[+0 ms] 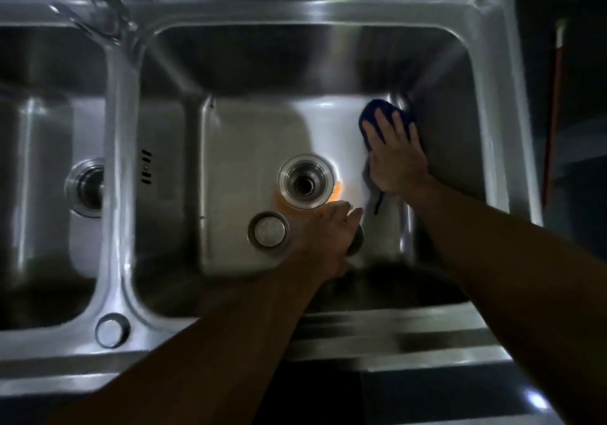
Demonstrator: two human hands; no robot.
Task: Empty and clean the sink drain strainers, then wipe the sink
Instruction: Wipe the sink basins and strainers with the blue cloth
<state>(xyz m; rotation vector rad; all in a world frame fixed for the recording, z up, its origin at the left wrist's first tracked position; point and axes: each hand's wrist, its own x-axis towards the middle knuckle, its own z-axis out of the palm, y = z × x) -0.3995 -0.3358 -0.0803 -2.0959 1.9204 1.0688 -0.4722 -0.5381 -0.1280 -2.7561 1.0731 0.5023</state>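
So, sink (361, 329): double-basin stainless; its front rim is nearest the camera, and both forearms cross it into the right basin.
Round cap (111, 326): on the rim, near-left of the open drain and well apart from it, where the divider meets the front rim.
Left hand (328, 227): on the basin floor just on the near side of the open drain, fingers stretched out toward the right.
Left grip: can't tell; the hand covers what's under it.
Strainer (268, 229): lies loose on the floor, near-left of the open drain and just beside it, with the left hand to its right.
Second round metal piece (358, 242): near-right of the open drain, mostly hidden under the left hand; too dark to identify.
Open drain (307, 183): mid-floor of the right basin, no strainer seated in it.
Orange patch (338, 190): touches the drain's right edge; blurred.
Right hand (395, 158): far-right of the open drain, fingers straight, flat on the cloth, pressing not clutching.
Blue cloth (372, 110): under the right hand's fingers, at the floor's far-right corner by the side wall.
Left-basin drain (86, 188): well left of the open drain, beyond the divider.
Overflow slots (146, 166): on the wall left of the open drain.
Faucet (98, 4): far-left of the open drain, above the divider; blurred.
Red-handled item (553, 112): far right, outside the sink.
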